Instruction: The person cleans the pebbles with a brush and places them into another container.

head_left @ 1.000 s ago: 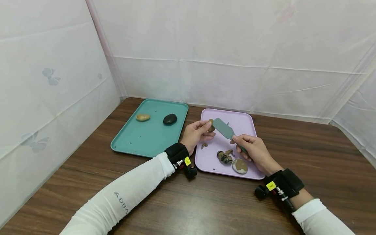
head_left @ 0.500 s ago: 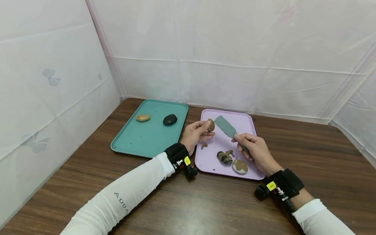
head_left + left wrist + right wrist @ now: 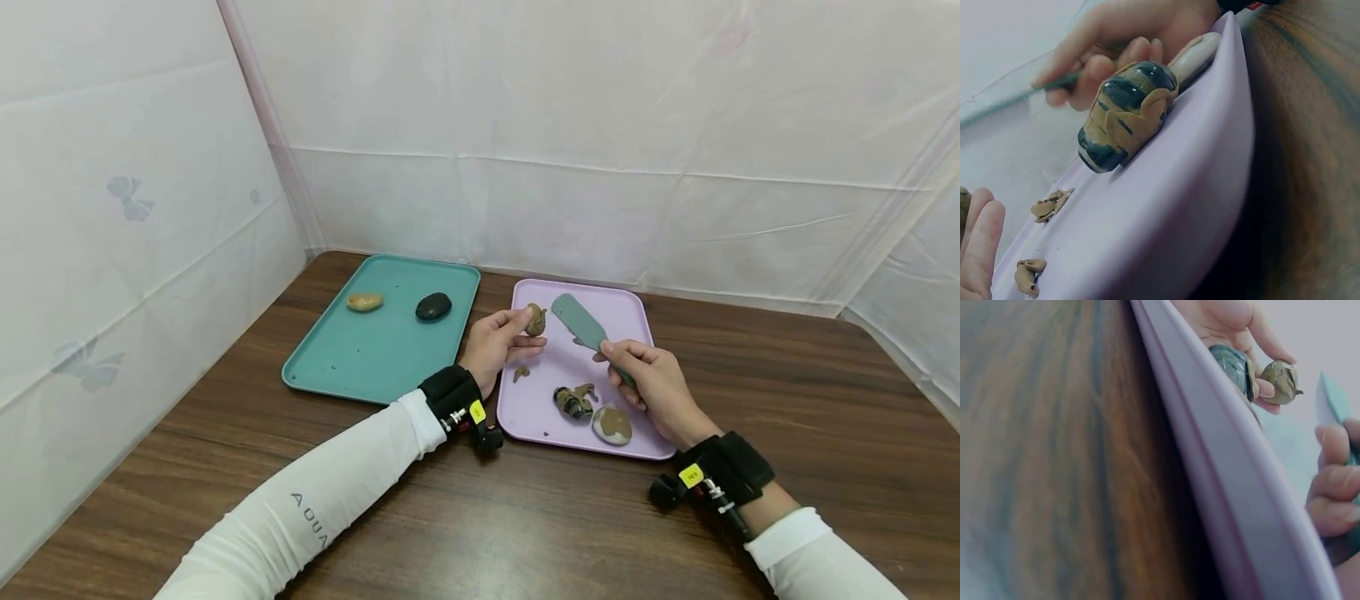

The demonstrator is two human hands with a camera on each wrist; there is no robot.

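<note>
Two trays lie on the surface: a teal tray (image 3: 375, 350) beyond the left hand (image 3: 495, 343), and a lilac tray (image 3: 630, 312) under both hands. Right hand (image 3: 652, 385) grips a green scraper (image 3: 579, 322); left pinches a clay-coated stone (image 3: 536, 320) just beside its blade.

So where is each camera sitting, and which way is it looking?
Head: on the person's head, looking down at the teal tray and purple tray; both arms, left hand, right hand show.
Left wrist: low at the purple tray's edge, facing the clay-wrapped stone; left fingertips show.
Right wrist: low by the rim, facing the left hand's small stone; right fingers show.
Shared: the purple tray.
</note>
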